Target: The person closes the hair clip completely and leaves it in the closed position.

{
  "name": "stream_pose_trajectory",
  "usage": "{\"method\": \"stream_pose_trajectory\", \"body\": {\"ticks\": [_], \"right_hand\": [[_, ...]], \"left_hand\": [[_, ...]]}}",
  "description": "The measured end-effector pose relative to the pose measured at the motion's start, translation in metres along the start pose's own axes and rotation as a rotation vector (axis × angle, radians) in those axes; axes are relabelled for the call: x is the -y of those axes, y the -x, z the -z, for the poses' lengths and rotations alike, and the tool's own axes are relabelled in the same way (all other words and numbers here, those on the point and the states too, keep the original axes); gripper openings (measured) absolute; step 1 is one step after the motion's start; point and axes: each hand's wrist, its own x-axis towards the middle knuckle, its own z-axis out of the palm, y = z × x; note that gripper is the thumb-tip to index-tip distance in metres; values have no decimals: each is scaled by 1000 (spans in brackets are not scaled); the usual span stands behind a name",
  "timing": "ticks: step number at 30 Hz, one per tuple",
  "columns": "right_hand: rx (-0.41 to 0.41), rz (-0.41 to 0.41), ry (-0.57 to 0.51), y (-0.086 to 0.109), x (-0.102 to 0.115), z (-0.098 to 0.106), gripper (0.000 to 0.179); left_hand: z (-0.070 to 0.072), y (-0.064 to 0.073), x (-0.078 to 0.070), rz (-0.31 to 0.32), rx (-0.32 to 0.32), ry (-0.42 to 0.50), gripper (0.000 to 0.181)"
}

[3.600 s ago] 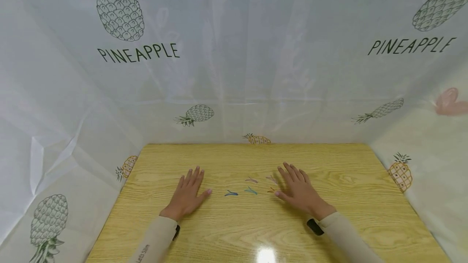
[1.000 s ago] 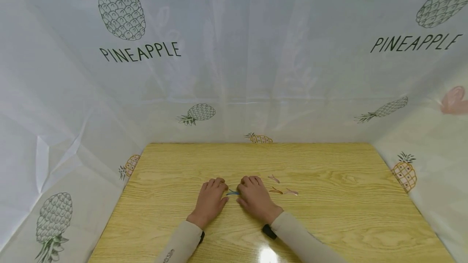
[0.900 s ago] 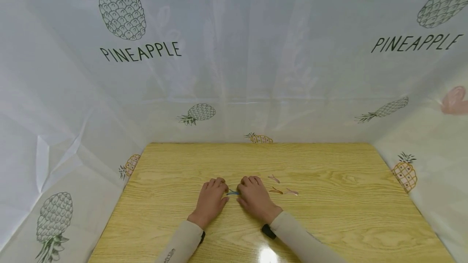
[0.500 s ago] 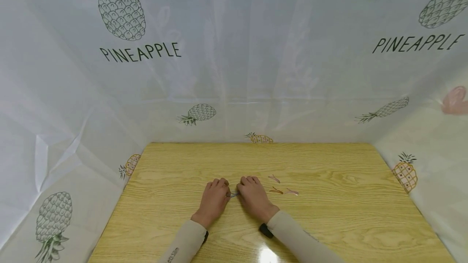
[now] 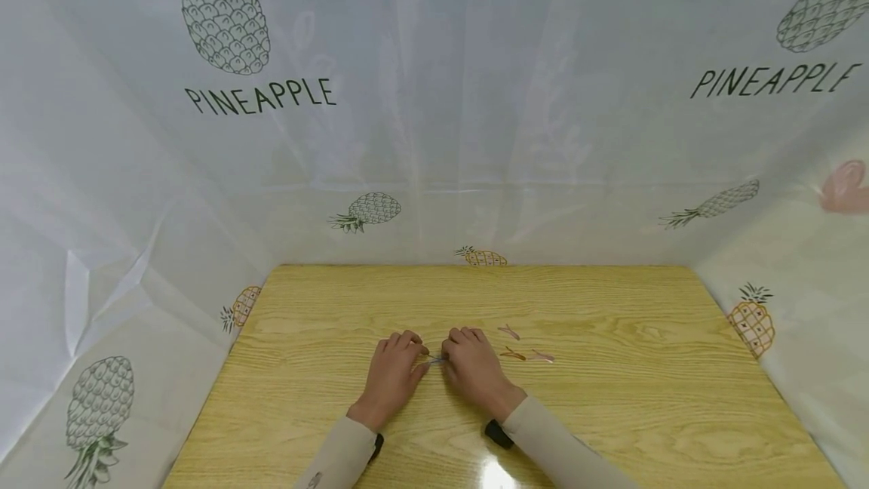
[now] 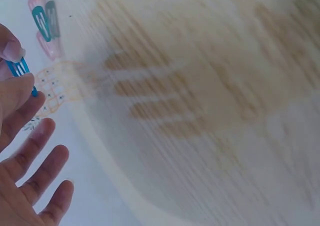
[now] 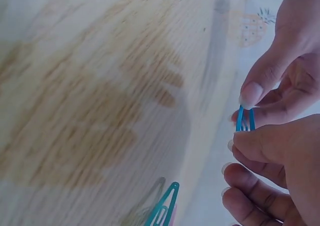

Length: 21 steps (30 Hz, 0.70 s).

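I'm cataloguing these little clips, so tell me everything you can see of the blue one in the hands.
The blue clip is slim, perhaps painted metal, with narrow strips and gaps between them. It spans from the left hand to the right hand, pinched at opposite ends, over the wood-grain table. The hands partly hide it; whether it's snapped shut is unclear.

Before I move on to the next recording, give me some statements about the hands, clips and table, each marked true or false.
1. The left hand and right hand both pinch the same blue clip. True.
2. The orange-brown clip lies left of the left hand. False: it lies to the right of the right hand.
3. A teal clip shows in the right wrist view. True.
4. The sleeves are black. False: they are pale beige.
5. The table has a wood-grain top. True.
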Motion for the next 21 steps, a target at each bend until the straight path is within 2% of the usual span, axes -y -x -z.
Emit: {"method": "stream_pose_trajectory", "body": {"ticks": [5,11,17,21], "right_hand": [[-47,15,-39,4,0,4,13],[-43,43,-77,6,-3,9,9],[-58,78,-166,8,-6,15,9],[-37,102,-230,9,-9,18,9]], "left_hand": [[3,1,-2,-29,-23,-16,13],[6,0,-4,-50,-38,-40,10],[9,0,-1,-134,-107,4,7],[13,2,2,-193,-134,17,7]]}}
